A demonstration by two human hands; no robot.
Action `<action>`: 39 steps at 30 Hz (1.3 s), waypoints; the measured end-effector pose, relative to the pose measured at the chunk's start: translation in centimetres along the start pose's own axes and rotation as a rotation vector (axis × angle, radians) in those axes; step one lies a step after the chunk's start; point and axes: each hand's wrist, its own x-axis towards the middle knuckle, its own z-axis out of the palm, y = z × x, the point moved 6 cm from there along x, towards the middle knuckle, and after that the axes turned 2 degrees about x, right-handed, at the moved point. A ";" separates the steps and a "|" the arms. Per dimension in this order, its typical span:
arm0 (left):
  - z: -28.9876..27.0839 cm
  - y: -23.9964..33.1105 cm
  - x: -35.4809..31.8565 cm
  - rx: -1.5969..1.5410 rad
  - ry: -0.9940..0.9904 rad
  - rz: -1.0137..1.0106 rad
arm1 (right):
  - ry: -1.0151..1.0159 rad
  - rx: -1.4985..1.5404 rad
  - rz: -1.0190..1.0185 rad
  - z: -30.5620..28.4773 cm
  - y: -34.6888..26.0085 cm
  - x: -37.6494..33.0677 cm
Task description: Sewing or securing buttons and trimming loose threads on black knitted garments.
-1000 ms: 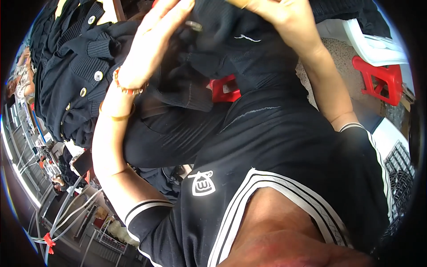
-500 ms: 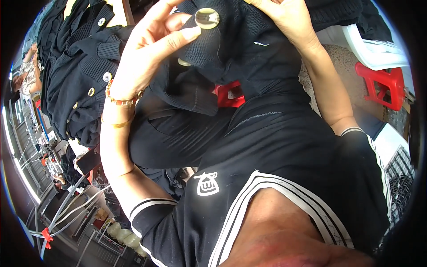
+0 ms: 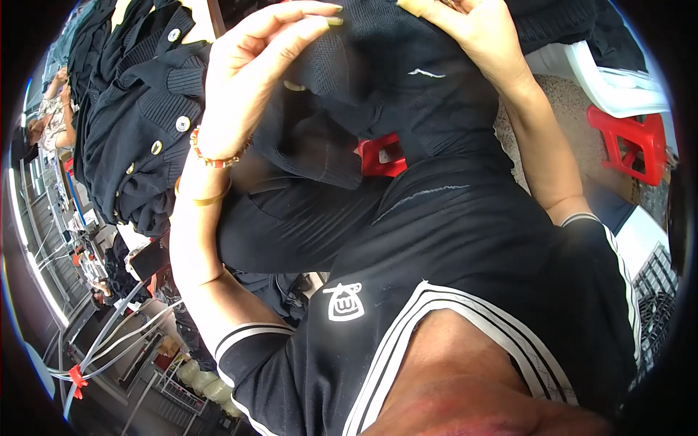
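A dark knitted cardigan [image 3: 429,109] lies bunched over my lap, a short white thread [image 3: 426,73] on it. My left hand [image 3: 251,65] is raised over its left side, thumb and forefinger closing in a pinch. What sits between those tips, if anything, is too small to tell. Below them shows the pale edge of a button [image 3: 294,86]. At the upper edge my right hand [image 3: 483,36] is closed over the cloth, its fingers bent and partly cut off. Something yellowish is at its thumb tip; what it holds is unclear.
A heap of dark cardigans with pale buttons [image 3: 145,138] is piled at the left. Red stools [image 3: 629,145] stand at right and below the cloth. A white chair [image 3: 603,87] bears dark clothing. Grey cables [image 3: 116,327] hang lower left; another person [image 3: 58,116] sits far left.
The large button that faced up beside my left thumb no longer shows. My left thumb and forefinger have come together, and the hand has moved slightly right. The right hand has barely moved.
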 end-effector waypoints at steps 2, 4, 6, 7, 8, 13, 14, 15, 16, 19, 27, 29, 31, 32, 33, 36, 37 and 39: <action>0.0 -0.1 -0.1 -0.057 0.058 0.013 | -0.011 0.005 0.060 -0.1 -0.2 -0.4; 0.0 0.1 -0.1 -0.121 0.091 -0.005 | 0.015 0.054 0.028 0.2 -0.4 -1.0; 0.1 0.5 -0.2 -0.099 0.100 0.017 | 0.007 -0.078 -0.083 0.5 -2.3 -1.4; 0.3 0.8 -0.2 -0.083 0.108 0.034 | 0.016 -0.147 -0.156 0.5 -3.2 -1.7; 0.4 1.0 -0.2 -0.125 0.178 0.022 | 0.022 -0.162 -0.139 0.6 -3.9 -2.1; 0.7 1.7 -0.3 -0.083 0.170 0.045 | -0.043 -0.244 -0.274 0.8 -6.6 -1.7; 0.9 2.0 -0.3 -0.055 0.159 0.057 | -0.064 -0.233 -0.399 0.9 -6.9 -1.9; 1.0 2.2 -0.3 -0.028 0.149 0.068 | -0.086 -0.222 -0.524 1.1 -7.3 -2.2; 1.0 2.2 -0.3 -0.029 0.149 0.067 | -0.081 -0.217 -0.588 1.2 -7.5 -2.3; 1.1 2.2 -0.3 0.017 0.137 0.057 | -0.069 -0.238 -0.651 1.5 -7.2 -2.3; 1.5 2.2 -0.3 -0.009 0.126 0.058 | -0.073 -0.197 -0.583 1.8 -7.7 -2.2; 1.5 2.3 -0.3 -0.011 0.122 0.060 | -0.078 -0.205 -0.558 2.0 -7.9 -2.1; 1.6 2.3 -0.3 -0.013 0.117 0.062 | -0.076 -0.200 -0.551 2.0 -7.7 -2.2; 1.6 2.3 -0.3 -0.019 0.117 0.060 | -0.076 -0.201 -0.550 2.0 -7.7 -2.2; 1.7 2.3 -0.3 -0.024 0.117 0.057 | -0.079 -0.198 -0.550 2.1 -7.7 -2.2; 1.6 2.0 -0.5 0.032 0.072 0.021 | -0.085 -0.178 -0.539 2.2 -7.6 -2.1; 1.6 2.0 -0.5 0.031 0.072 0.020 | -0.087 -0.161 -0.529 2.2 -7.6 -2.1; 1.8 2.3 -0.4 0.017 0.052 0.022 | -0.084 -0.146 -0.541 2.2 -6.8 -2.1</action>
